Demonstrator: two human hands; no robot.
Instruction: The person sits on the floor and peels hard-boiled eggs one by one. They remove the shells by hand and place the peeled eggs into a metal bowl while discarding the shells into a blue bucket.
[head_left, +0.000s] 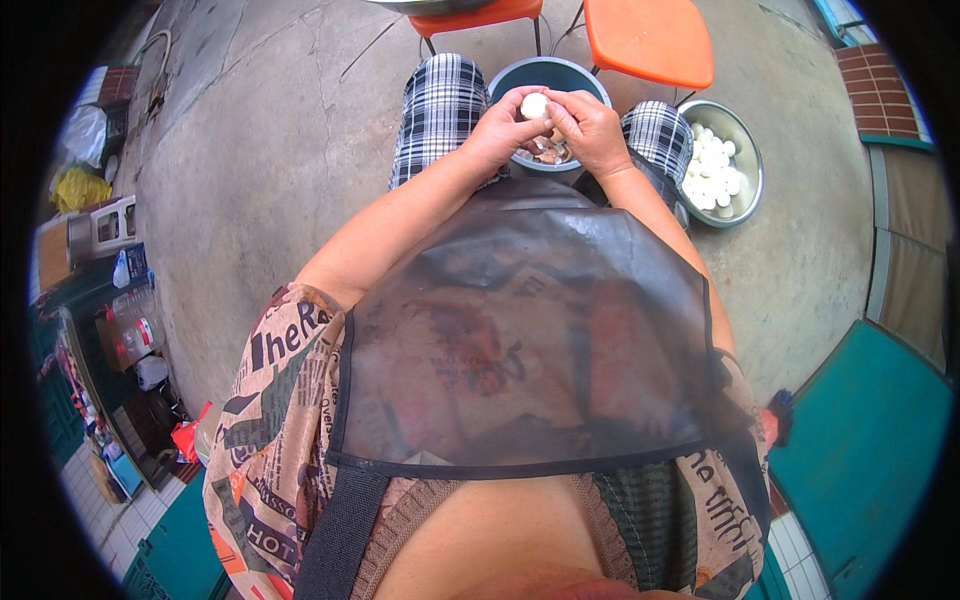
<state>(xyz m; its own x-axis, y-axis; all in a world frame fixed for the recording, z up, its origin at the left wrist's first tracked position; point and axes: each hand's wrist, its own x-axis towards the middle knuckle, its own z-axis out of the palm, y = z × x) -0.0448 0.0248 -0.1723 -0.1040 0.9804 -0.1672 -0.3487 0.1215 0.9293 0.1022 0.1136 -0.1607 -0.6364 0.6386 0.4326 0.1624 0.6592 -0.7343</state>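
A white egg (535, 106), at least partly peeled, is held in the fingers of my left hand (504, 124). My right hand (589, 129) meets it from the other side, thumb and fingertips pressed against the egg's edge. Both hands are over a blue-grey plastic basin (517, 69) between my knees. Broken brown eggshells (553, 155) lie inside the basin, partly hidden by my hands. Right of my right knee, a round metal bowl (752, 161) holds several smooth white peeled eggs (709, 169).
Two orange seats stand ahead: a stool (480, 16) bearing a metal basin (435, 6), and a chair (651, 41). A dark translucent apron (525, 337) covers my lap. Plastic bottles (139, 322) and a yellow bag (79, 189) line the left side. A green panel (877, 427) is at right.
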